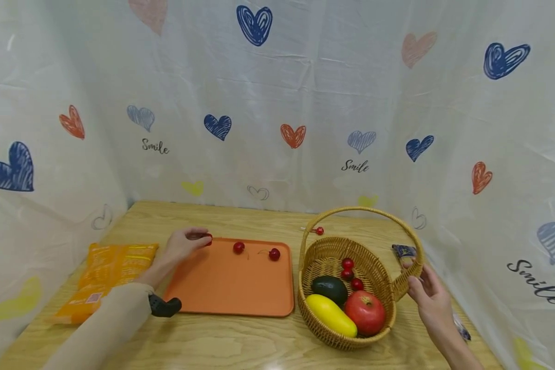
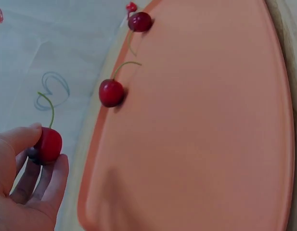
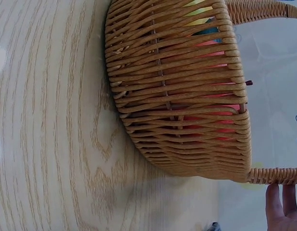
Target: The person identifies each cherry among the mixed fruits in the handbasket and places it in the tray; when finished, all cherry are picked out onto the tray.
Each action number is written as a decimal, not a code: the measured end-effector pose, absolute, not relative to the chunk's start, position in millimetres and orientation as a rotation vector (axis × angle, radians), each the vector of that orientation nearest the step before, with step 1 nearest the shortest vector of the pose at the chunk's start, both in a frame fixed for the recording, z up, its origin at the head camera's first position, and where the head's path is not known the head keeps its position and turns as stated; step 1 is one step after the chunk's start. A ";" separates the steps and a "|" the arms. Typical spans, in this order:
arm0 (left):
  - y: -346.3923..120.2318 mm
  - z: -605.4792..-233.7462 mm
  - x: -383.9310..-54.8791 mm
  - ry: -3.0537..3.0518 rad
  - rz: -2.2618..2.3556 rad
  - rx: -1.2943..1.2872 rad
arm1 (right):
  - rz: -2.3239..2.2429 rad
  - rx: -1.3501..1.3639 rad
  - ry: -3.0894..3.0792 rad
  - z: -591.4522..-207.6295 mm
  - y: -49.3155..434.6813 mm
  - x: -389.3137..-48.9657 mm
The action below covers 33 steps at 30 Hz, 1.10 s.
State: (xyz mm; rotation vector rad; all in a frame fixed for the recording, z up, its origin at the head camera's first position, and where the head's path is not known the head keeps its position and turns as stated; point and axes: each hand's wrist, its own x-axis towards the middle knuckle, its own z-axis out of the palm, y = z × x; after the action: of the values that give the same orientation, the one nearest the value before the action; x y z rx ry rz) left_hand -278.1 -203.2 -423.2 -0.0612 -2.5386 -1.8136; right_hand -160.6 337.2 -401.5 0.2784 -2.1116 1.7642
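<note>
My left hand point(image 1: 185, 245) pinches a red cherry point(image 2: 51, 144) between thumb and fingers at the back left corner of the orange tray point(image 1: 231, 288); its green stem points up. Two more cherries lie along the tray's back edge, a nearer cherry point(image 2: 111, 93) and a farther cherry point(image 2: 140, 22). My right hand point(image 1: 430, 295) holds the right side of the handle point(image 1: 404, 280) of a wicker basket point(image 1: 347, 341). The basket contains a dark green avocado point(image 1: 329, 289), a long yellow fruit point(image 1: 331, 314), a red pomegranate point(image 1: 365, 312) and several small cherries point(image 1: 348, 263).
An orange packet point(image 1: 117, 264) lies left of the tray, partly behind my left forearm. Behind the basket lies a small red ball on a white stick point(image 1: 320, 230). A dark packet point(image 1: 403, 251) sits by my right hand. Curtains with printed hearts enclose the wooden table point(image 1: 240, 344).
</note>
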 end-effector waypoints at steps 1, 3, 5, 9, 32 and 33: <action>-200.8 -423.7 -279.9 -2.532 -1.810 -0.057 | 1.758 0.272 -2.117 -401.3 337.4 -160.2; -196.7 -425.7 -283.6 -2.528 -1.785 -0.049 | 1.749 0.259 -2.130 -400.9 337.5 -159.6; -194.1 -428.8 -285.9 -2.540 -1.729 -0.020 | 1.743 0.247 -2.142 -401.5 336.8 -159.9; -189.8 -436.5 -290.0 -2.594 -1.549 0.028 | 1.748 0.255 -2.123 -402.2 335.8 -161.3; -183.6 -443.7 -287.0 -2.638 -1.296 0.016 | 1.736 0.257 -2.122 -401.3 337.7 -161.6; -182.8 -440.6 -286.7 -2.618 -1.296 0.000 | 1.745 0.261 -2.114 -401.5 337.7 -161.7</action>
State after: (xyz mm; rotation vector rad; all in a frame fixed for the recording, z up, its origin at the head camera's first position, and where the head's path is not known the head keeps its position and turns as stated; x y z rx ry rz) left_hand -286.7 -182.8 -440.6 -0.0003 -2.6178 -1.2960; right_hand -161.7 337.7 -401.5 0.2615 -2.1141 1.7447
